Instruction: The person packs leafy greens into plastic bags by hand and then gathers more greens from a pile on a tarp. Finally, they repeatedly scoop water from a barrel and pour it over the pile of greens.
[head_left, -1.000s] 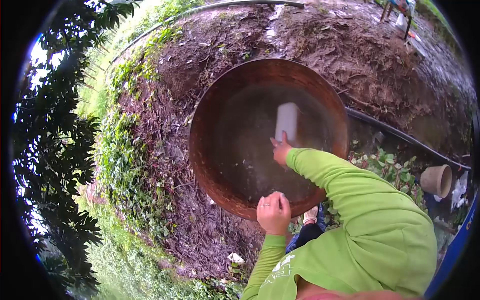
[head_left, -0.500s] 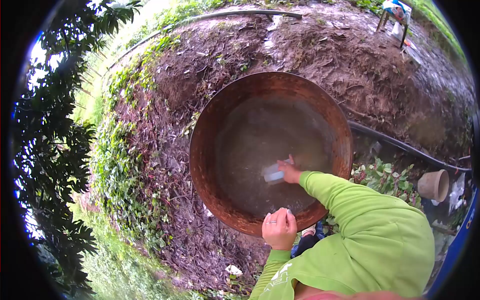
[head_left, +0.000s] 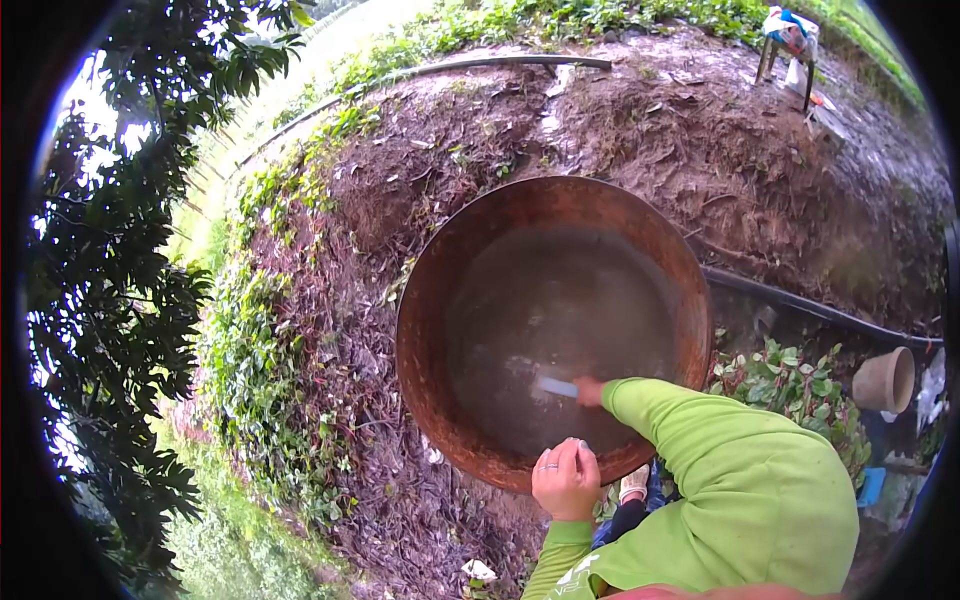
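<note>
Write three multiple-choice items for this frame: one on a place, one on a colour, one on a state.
1. Where is the left hand?
A. on the pan's near rim
B. on the clay pot
C. on the hose

2. What colour are the sleeves?
A. red
B. lime green
C. white

3. What is the right hand doing?
A. hanging free outside the pan
B. holding a pale scrubber against the pan's inside
C. lifting the stool

Answers: 1 A, its fingers curl over the pan edge nearest the person. 2 B, both arms show lime green. 3 B, its grip is shut on the scrubber, low on the pan's inner wall.
</note>
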